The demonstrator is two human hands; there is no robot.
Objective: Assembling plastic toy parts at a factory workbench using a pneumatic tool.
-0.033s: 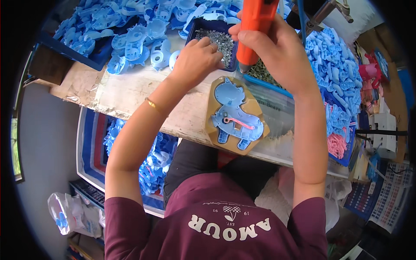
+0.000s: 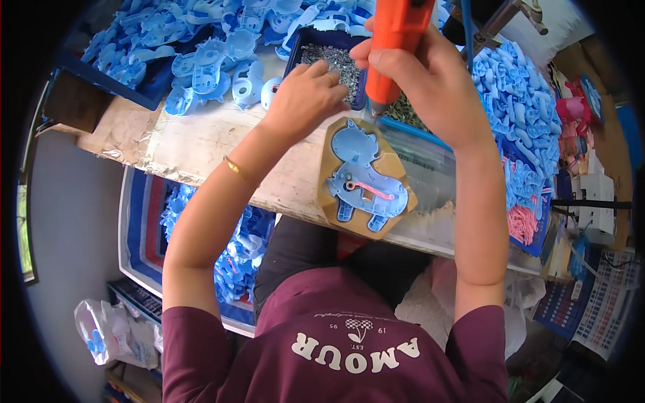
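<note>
My right hand [image 2: 430, 84] is wrapped round an orange electric screwdriver [image 2: 393, 54], held upright with its grey tip pointing down just beyond a tan fixture block [image 2: 328, 195]. In the block lies a light blue animal-shaped plastic shell [image 2: 376, 185], hollow side up. A pink strip [image 2: 371, 191] and a small dark ring-like part rest inside the shell's body. My left hand [image 2: 306, 101] is at the near edge of a dark blue tray [image 2: 293, 59] of small shiny metal pieces. Its fingers are curled together; whatever they pinch is too small to make out.
Light blue plastic shells [image 2: 215, 64] are heaped across the far left. At the right stand piled blue parts [image 2: 517, 101] and pink strips [image 2: 523, 225]. A light blue tray [image 2: 430, 138] sits under my right hand. Below the table's left edge is a bin [image 2: 144, 228] of blue parts.
My left hand has drawn back very slightly toward me from the metal pieces. The screwdriver and the shell look almost unchanged.
</note>
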